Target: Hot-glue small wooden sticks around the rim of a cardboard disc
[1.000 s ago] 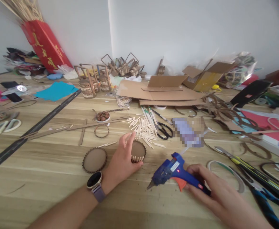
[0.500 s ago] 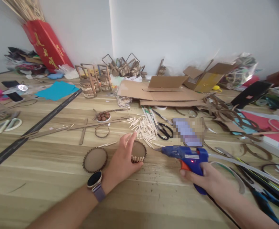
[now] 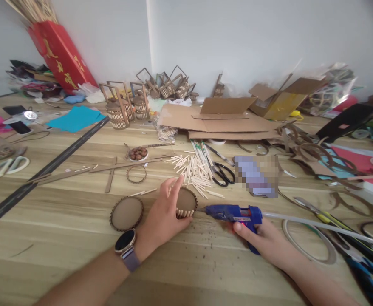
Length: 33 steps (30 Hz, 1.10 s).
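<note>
My left hand [image 3: 164, 210] grips a round brown cardboard disc [image 3: 187, 199] with a ridged rim; short pale sticks stand in a row along its near edge. In my right hand [image 3: 263, 240] is a blue glue gun [image 3: 234, 212], its nozzle pointing left and close to the disc's right rim. A clear glue stick [image 3: 301, 219] runs out of the gun's back. Left of my wrist lies a second brown disc [image 3: 127, 213] with the same kind of rim. Loose short sticks [image 3: 196, 170] are heaped just beyond my left hand.
Black-handled scissors [image 3: 224, 174] and a blurred-out phone [image 3: 256, 176] lie behind the glue gun. A small bowl of brown beads [image 3: 138, 153] stands beyond thin brown strips [image 3: 111, 175]. Small finished baskets [image 3: 118, 112], flat cardboard [image 3: 218, 121] and pliers [image 3: 358, 263] are farther out.
My right hand has brought the glue gun left and slightly down, its nozzle now near the disc's rim. My left hand keeps its hold on the disc, nearly still.
</note>
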{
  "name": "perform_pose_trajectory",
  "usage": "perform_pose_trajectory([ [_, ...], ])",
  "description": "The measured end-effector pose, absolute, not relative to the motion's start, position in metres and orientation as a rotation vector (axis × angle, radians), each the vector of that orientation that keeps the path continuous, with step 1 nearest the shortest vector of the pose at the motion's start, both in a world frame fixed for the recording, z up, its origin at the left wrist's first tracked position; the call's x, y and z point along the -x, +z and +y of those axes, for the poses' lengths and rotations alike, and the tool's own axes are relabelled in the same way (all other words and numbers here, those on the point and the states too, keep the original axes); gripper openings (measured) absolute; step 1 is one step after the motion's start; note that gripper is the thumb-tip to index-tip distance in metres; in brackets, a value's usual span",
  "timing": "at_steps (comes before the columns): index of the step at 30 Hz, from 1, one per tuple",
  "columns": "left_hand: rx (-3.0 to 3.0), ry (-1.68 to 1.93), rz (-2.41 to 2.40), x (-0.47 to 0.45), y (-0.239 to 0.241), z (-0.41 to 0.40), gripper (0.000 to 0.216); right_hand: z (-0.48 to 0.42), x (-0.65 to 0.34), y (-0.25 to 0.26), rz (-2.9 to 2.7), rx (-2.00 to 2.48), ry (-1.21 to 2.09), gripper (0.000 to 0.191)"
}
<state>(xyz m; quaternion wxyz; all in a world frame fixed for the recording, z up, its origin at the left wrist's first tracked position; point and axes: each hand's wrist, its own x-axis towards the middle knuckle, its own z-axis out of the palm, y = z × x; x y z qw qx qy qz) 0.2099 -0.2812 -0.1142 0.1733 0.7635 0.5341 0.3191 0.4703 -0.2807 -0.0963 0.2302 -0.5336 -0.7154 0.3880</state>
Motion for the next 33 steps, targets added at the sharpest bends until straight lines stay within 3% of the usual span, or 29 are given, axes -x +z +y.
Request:
perform_pose_trajectory([
  [13,-2.166,0.923,1.524,-0.21,-0.116,-0.281,0.105,-0.285,-0.458,-0.086,-2.224,1.421,0.996,0.051],
  [22,-2.162,0.919,1.526,-0.21,-0.116,-0.281,0.101,-0.288,-0.455,-0.085,-2.265,1.437,0.897,0.041],
  [33,-2.157,0.91,1.543,-0.21,-0.115,-0.281,0.098,-0.289,-0.454,-0.088,-2.281,1.456,0.859,0.047],
])
